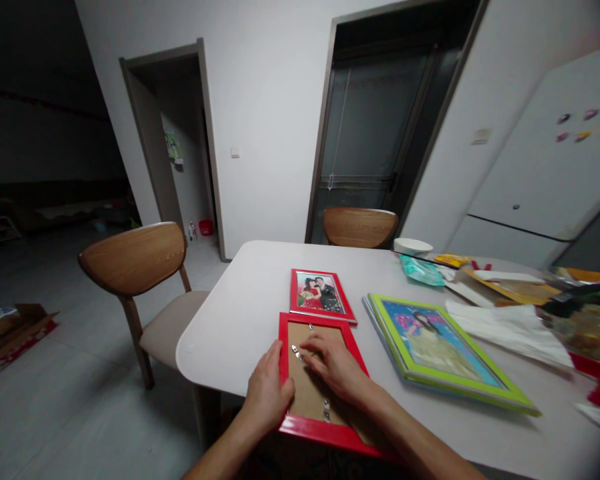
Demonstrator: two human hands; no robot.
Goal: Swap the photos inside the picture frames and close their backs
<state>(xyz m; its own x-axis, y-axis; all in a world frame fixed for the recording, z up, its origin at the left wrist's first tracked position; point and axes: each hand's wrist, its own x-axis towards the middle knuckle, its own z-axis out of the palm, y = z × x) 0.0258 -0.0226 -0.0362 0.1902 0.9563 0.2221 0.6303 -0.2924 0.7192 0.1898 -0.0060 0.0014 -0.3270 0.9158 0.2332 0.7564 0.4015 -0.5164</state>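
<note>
A red picture frame [325, 427] lies face down at the table's near edge, its brown backing board [307, 390] facing up. My left hand [267, 387] holds the frame's left side, thumb over the rim and fingers along the outer edge. Over the backing, my right hand [333, 363] has bent fingers, with a gap between thumb and forefinger beside a small metal clip [296, 351]. Whether a fingertip presses the clip is unclear. More clips sit at the top and the bottom [327, 410] of the board. Just beyond lies another red frame [323, 293] with a couple's photo, face up.
Green-rimmed picture frames [445, 347] are stacked at the right. Behind them are white paper [505, 327], a teal packet [422, 270] and a white bowl [413, 247]. Wooden chairs stand at the left [135, 260] and far side [360, 227] of the white table [220, 327].
</note>
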